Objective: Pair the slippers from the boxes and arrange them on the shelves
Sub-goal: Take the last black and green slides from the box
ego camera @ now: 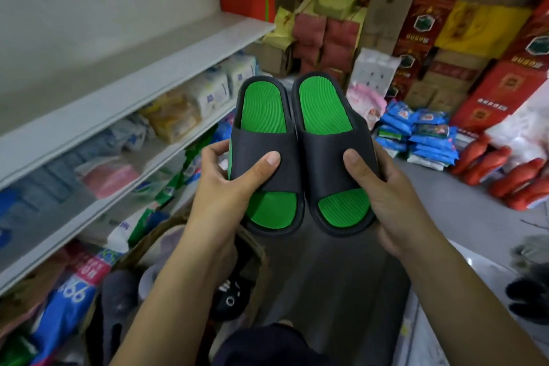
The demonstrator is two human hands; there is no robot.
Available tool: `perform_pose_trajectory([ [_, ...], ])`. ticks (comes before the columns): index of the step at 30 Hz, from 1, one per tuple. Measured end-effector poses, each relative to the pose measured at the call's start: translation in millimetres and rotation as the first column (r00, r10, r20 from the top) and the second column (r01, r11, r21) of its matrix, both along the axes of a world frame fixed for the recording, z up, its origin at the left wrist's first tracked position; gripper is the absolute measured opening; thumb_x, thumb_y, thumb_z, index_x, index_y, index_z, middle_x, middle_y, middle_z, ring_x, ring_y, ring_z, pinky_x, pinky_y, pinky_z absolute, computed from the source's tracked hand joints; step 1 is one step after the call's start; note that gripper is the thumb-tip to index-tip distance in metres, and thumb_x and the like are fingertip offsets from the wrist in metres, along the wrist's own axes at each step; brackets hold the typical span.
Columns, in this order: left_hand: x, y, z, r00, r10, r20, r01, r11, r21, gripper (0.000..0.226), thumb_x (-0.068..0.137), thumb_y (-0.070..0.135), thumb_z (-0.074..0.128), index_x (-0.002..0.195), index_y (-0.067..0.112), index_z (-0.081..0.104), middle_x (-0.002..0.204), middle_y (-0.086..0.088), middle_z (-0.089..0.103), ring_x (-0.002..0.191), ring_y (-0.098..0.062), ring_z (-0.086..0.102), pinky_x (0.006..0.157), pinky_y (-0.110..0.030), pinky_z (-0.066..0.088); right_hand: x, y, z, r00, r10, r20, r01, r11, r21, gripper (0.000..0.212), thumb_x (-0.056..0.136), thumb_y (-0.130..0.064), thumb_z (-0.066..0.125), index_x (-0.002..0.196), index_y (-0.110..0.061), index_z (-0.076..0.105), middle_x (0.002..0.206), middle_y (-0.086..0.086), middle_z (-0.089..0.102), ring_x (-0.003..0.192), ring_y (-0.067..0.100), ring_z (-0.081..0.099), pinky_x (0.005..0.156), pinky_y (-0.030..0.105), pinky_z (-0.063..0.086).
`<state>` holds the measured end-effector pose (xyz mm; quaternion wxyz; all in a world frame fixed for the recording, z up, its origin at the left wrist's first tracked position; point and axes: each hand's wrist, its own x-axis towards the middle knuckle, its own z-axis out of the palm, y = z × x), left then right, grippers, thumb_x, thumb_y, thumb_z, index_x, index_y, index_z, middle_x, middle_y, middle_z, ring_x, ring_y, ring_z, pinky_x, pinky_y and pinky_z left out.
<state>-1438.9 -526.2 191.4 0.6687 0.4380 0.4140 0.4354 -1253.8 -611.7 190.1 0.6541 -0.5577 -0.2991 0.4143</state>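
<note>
two green slippers paired, left hand and right hand each gripping one; keep heels level when shelving on the shelf.

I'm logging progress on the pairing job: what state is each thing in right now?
Left slipper, sole down, gripped by the left hand.
Right slipper, side by side with it, gripped by the right hand.
Basket, holding loose slippers.
Shelf, stocked with packets.

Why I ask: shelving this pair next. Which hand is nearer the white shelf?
Left. The left hand grips the left slipper beside the white shelf; the right hand holds the right slipper farther right.
</note>
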Motion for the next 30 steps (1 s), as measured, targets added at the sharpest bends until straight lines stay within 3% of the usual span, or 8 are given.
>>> perform_pose_trajectory([
  [5, 87, 79, 26, 0.998, -0.057, 0.023, 0.056, 0.996, 0.069, 0.070, 0.067, 0.031, 0.085, 0.129, 0.025, 0.055, 0.109, 0.000, 0.077, 0.097, -0.025, 0.075, 0.076, -0.040, 0.061, 80, 69, 21, 0.995, -0.092, -0.045, 0.093, 0.995, 0.022, 0.066, 0.066, -0.049, 0.074, 0.128, -0.029, 0.062, 0.119, -0.007, 0.073, 0.110, 0.014, 0.070, 0.091, 0.034, 0.057],
  [10, 163, 140, 46, 0.999, -0.006, 0.047, 0.000, 0.992, 0.129, 0.073, 0.066, 0.033, 0.084, 0.133, 0.026, 0.055, 0.109, 0.002, 0.077, 0.095, -0.022, 0.076, 0.074, -0.037, 0.061, 156, 139, 36, 0.997, -0.048, -0.066, 0.055, 0.992, 0.110, 0.059, 0.068, -0.046, 0.074, 0.124, -0.030, 0.066, 0.120, -0.007, 0.073, 0.112, 0.015, 0.069, 0.101, 0.041, 0.051],
  [14, 214, 184, 59, 0.993, 0.115, 0.035, -0.120, 0.969, 0.214, 0.072, 0.066, 0.038, 0.085, 0.131, 0.024, 0.057, 0.113, -0.002, 0.075, 0.097, -0.024, 0.075, 0.080, -0.042, 0.061, 218, 206, 47, 0.997, 0.080, 0.002, -0.079, 0.983, 0.168, 0.059, 0.074, -0.049, 0.073, 0.130, -0.032, 0.064, 0.126, -0.008, 0.070, 0.118, 0.015, 0.066, 0.106, 0.046, 0.047],
  [18, 261, 220, 78, 0.960, 0.270, 0.068, -0.278, 0.920, 0.277, 0.067, 0.070, 0.037, 0.083, 0.130, 0.022, 0.056, 0.110, -0.003, 0.076, 0.094, -0.022, 0.076, 0.075, -0.037, 0.061, 271, 274, 69, 0.971, 0.230, 0.068, -0.239, 0.945, 0.221, 0.054, 0.077, -0.051, 0.074, 0.127, -0.033, 0.066, 0.126, -0.006, 0.070, 0.120, 0.017, 0.065, 0.108, 0.044, 0.046],
  [22, 303, 255, 106, 0.898, 0.430, 0.090, -0.435, 0.838, 0.331, 0.069, 0.066, 0.040, 0.083, 0.127, 0.019, 0.057, 0.101, -0.002, 0.078, 0.091, -0.020, 0.076, 0.073, -0.036, 0.062, 313, 334, 106, 0.926, 0.361, 0.110, -0.377, 0.889, 0.258, 0.033, 0.087, -0.038, 0.065, 0.119, -0.028, 0.068, 0.113, -0.007, 0.075, 0.106, 0.012, 0.071, 0.086, 0.027, 0.058],
  [26, 328, 297, 139, 0.846, 0.524, 0.094, -0.516, 0.762, 0.391, 0.064, 0.073, 0.038, 0.084, 0.127, 0.019, 0.055, 0.102, -0.002, 0.078, 0.092, -0.018, 0.076, 0.079, -0.038, 0.062, 339, 403, 140, 0.888, 0.444, 0.117, -0.459, 0.850, 0.258, 0.042, 0.086, -0.043, 0.071, 0.123, -0.023, 0.068, 0.115, 0.000, 0.075, 0.108, 0.021, 0.071, 0.098, 0.044, 0.055],
  [30, 339, 349, 175, 0.788, 0.610, 0.081, -0.567, 0.668, 0.482, 0.063, 0.077, 0.036, 0.084, 0.127, 0.020, 0.051, 0.106, -0.001, 0.075, 0.093, -0.014, 0.075, 0.080, -0.035, 0.061, 349, 476, 173, 0.857, 0.486, 0.170, -0.515, 0.813, 0.273, 0.050, 0.082, -0.049, 0.076, 0.122, -0.020, 0.068, 0.114, 0.002, 0.075, 0.105, 0.023, 0.072, 0.100, 0.048, 0.054],
])
